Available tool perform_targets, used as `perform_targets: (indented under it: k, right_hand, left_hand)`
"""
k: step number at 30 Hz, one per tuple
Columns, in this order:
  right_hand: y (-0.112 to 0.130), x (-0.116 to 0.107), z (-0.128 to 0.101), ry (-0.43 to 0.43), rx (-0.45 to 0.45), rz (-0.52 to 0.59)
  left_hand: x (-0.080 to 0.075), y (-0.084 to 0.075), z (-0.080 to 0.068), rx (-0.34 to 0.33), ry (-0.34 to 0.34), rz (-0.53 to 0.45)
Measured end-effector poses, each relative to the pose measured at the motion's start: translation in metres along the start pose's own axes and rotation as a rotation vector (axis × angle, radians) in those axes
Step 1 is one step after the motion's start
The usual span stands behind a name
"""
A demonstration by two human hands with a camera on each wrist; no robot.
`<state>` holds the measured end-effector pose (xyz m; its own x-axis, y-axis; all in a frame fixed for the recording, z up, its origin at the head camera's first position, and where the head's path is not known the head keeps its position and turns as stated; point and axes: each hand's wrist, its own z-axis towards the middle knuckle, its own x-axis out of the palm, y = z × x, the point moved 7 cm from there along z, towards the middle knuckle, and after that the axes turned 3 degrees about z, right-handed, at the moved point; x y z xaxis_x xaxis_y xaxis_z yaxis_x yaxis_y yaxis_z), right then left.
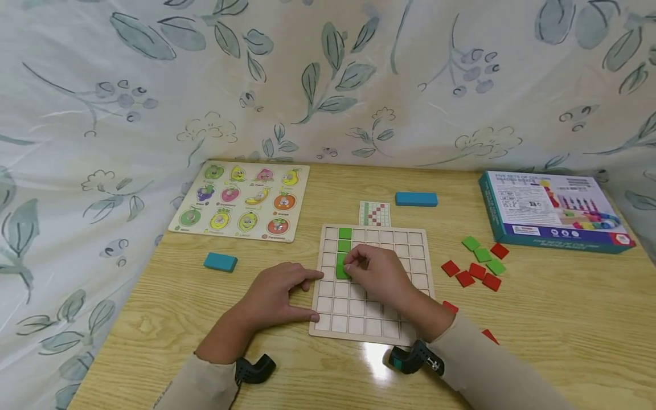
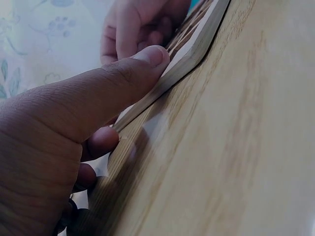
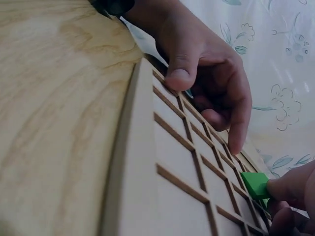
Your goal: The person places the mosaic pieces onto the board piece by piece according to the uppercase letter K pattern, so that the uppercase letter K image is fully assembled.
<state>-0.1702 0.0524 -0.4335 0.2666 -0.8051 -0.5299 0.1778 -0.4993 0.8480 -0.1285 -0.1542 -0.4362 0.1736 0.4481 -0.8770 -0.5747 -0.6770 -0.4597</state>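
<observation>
A wooden grid board (image 1: 376,310) lies flat on the table. Two green tiles (image 1: 345,239) sit in its second column from the left. My right hand (image 1: 349,266) reaches over the board and pinches a third green tile (image 3: 255,184) at the cell just below them. My left hand (image 1: 292,293) lies at the board's left edge. Its thumb (image 2: 123,78) and index finger press against the rim (image 2: 197,44), and its other fingers are curled on the table.
A fruit puzzle board (image 1: 243,199) lies at the back left. Two blue blocks (image 1: 416,199) (image 1: 220,262), a pattern card (image 1: 374,214) and a printed box (image 1: 553,210) are nearby. Loose red and green tiles (image 1: 479,263) lie right of the grid. A leaf-print cloth hangs behind.
</observation>
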Motion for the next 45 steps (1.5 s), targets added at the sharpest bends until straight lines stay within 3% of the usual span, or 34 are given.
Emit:
perform_targets:
  k: [19, 45]
  right_hand:
    - [0.0017, 0.0042, -0.0035, 0.077, -0.032, -0.148]
    - [0.0007, 0.0010, -0.0040, 0.085, -0.028, -0.079]
  left_hand:
    - [-0.0015, -0.0013, -0.0008, 0.000, 0.000, -0.009]
    - [-0.0022, -0.0018, -0.0011, 0.016, -0.007, -0.004]
